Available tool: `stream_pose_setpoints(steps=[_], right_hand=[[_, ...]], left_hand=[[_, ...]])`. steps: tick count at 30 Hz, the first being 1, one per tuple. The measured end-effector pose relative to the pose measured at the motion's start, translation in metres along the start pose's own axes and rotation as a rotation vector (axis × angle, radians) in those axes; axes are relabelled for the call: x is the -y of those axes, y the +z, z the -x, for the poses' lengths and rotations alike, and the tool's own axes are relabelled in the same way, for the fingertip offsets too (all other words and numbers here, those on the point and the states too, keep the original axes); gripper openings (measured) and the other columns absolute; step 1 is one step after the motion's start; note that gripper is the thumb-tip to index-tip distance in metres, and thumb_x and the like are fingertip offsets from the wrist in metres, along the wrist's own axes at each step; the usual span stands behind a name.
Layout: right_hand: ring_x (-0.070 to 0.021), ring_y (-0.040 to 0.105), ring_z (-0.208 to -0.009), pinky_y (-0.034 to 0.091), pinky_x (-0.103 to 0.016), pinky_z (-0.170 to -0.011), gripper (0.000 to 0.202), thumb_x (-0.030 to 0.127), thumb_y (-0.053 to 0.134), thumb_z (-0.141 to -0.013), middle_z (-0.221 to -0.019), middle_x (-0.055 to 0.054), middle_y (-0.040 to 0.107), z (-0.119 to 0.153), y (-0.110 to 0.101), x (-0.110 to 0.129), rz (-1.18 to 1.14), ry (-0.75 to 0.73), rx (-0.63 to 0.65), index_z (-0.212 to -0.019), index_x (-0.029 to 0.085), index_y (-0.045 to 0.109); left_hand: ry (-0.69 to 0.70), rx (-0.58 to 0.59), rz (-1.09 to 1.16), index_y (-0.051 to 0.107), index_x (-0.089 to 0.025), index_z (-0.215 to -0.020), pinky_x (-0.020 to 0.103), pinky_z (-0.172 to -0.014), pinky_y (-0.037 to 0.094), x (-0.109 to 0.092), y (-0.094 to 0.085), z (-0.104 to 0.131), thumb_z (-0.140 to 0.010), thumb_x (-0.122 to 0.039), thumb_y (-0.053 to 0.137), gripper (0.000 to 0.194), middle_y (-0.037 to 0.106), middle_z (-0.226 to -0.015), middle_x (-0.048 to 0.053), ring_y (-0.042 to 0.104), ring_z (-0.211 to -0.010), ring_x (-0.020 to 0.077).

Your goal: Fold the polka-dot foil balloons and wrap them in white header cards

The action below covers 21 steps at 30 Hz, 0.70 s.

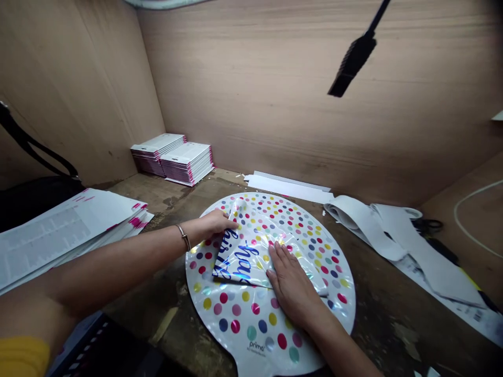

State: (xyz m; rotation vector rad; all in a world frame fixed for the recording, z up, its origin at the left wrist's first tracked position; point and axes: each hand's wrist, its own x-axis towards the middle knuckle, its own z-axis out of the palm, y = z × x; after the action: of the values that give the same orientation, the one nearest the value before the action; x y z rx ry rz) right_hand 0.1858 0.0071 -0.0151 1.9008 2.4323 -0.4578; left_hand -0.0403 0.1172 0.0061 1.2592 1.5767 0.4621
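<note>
A flat, round foil balloon (243,309) with coloured dots and a "prima" print lies on the table, its tail towards me. On top of it rests a folded foil balloon (245,256), dotted too, with shiny blue lettering. My left hand (218,222) pinches the folded balloon's upper left edge between thumb and fingers. Flat on its right part lies my right hand (288,280), fingers stretched out and palm down. A bracelet (183,237) circles my left wrist.
Stacks of white-and-pink printed cards (186,159) stand in the back left corner. More printed sheets (66,230) lie at the left. White paper strips (288,183) and a curled label roll (393,235) lie behind and right. A black connector (352,63) hangs above.
</note>
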Motion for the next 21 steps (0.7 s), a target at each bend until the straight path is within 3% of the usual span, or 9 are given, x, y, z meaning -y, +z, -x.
stream_pose_setpoints(steps=[2, 5, 7, 11, 13, 16, 18, 21], right_hand=[[-0.0185, 0.006, -0.141, 0.011, -0.040, -0.115, 0.059, 0.043, 0.027, -0.093, -0.154, -0.002, 0.010, 0.002, 0.003, -0.001, -0.037, 0.007, -0.005, -0.146, 0.020, 0.018], [-0.0202, 0.008, -0.141, 0.014, -0.042, -0.114, 0.059, 0.045, 0.032, -0.091, -0.154, -0.001, 0.012, 0.005, 0.005, -0.007, -0.127, -0.005, -0.026, -0.145, 0.023, 0.022], [-0.0222, 0.011, -0.141, 0.019, -0.044, -0.113, 0.061, 0.045, 0.039, -0.089, -0.154, -0.002, 0.013, -0.001, -0.003, -0.017, -0.216, 0.004, -0.114, -0.145, 0.025, 0.024], [-0.0307, 0.023, -0.137, 0.026, -0.048, -0.109, 0.085, 0.049, 0.064, -0.072, -0.149, -0.015, 0.027, -0.031, -0.059, -0.049, -0.463, 0.055, -0.436, -0.142, 0.015, 0.030], [-0.0340, 0.037, -0.129, 0.040, -0.048, -0.099, 0.079, 0.050, 0.068, -0.068, -0.141, -0.015, 0.042, -0.043, -0.097, -0.062, -0.696, -0.027, -0.323, -0.135, 0.017, 0.042], [-0.0296, 0.063, -0.097, 0.052, -0.041, -0.082, 0.048, 0.051, 0.067, -0.070, -0.105, -0.011, 0.069, -0.033, -0.136, -0.067, -0.723, -0.163, -0.191, -0.103, 0.016, 0.066], [-0.0257, 0.064, -0.090, 0.052, -0.038, -0.080, 0.032, 0.045, 0.063, -0.076, -0.096, -0.008, 0.070, -0.010, -0.136, -0.062, -0.566, -0.232, -0.330, -0.092, 0.018, 0.070], [-0.0253, 0.058, -0.104, 0.048, -0.040, -0.090, 0.022, 0.032, 0.060, -0.081, -0.113, -0.008, 0.065, 0.031, -0.093, -0.054, -0.212, -0.298, -0.689, -0.098, 0.023, 0.071]], left_hand=[[0.038, 0.064, 0.099, 0.055, -0.017, -0.077, 0.019, -0.037, 0.034, 0.003, 0.003, 0.002, -0.067, -0.038, 0.072, 0.029, 0.048, -0.047, -0.006, 0.045, -0.036, 0.0093], [0.131, 0.098, 0.230, 0.053, -0.018, -0.082, 0.020, -0.039, 0.038, 0.015, 0.005, 0.010, -0.070, -0.042, 0.068, 0.031, 0.052, -0.053, -0.006, 0.048, -0.039, 0.0093], [0.213, 0.093, 0.294, 0.054, -0.017, -0.086, 0.021, -0.043, 0.043, 0.019, 0.007, 0.014, -0.070, -0.046, 0.068, 0.036, 0.056, -0.059, -0.004, 0.053, -0.045, 0.0105], [0.423, 0.123, 0.381, 0.060, -0.016, -0.095, 0.026, -0.068, 0.052, -0.005, 0.006, 0.027, -0.064, -0.044, 0.075, 0.044, 0.066, -0.085, 0.002, 0.063, -0.076, 0.0163], [0.606, 0.171, 0.415, 0.062, -0.015, -0.098, 0.031, -0.076, 0.052, -0.028, 0.002, 0.039, -0.066, -0.042, 0.075, 0.044, 0.067, -0.091, 0.004, 0.063, -0.085, 0.0195], [1.004, 0.117, 0.274, 0.065, -0.014, -0.095, 0.037, -0.082, 0.051, -0.050, -0.006, 0.058, -0.077, -0.037, 0.067, 0.030, 0.068, -0.092, 0.007, 0.062, -0.090, 0.0225], [1.205, -0.031, 0.040, 0.068, -0.017, -0.092, 0.040, -0.089, 0.047, -0.043, -0.009, 0.066, -0.081, -0.034, 0.063, 0.020, 0.067, -0.099, 0.008, 0.060, -0.098, 0.0237], [1.275, -0.150, -0.328, 0.069, -0.023, -0.094, 0.042, -0.099, 0.041, -0.005, -0.005, 0.070, -0.085, -0.030, 0.056, 0.017, 0.065, -0.109, 0.008, 0.053, -0.112, 0.0242]])
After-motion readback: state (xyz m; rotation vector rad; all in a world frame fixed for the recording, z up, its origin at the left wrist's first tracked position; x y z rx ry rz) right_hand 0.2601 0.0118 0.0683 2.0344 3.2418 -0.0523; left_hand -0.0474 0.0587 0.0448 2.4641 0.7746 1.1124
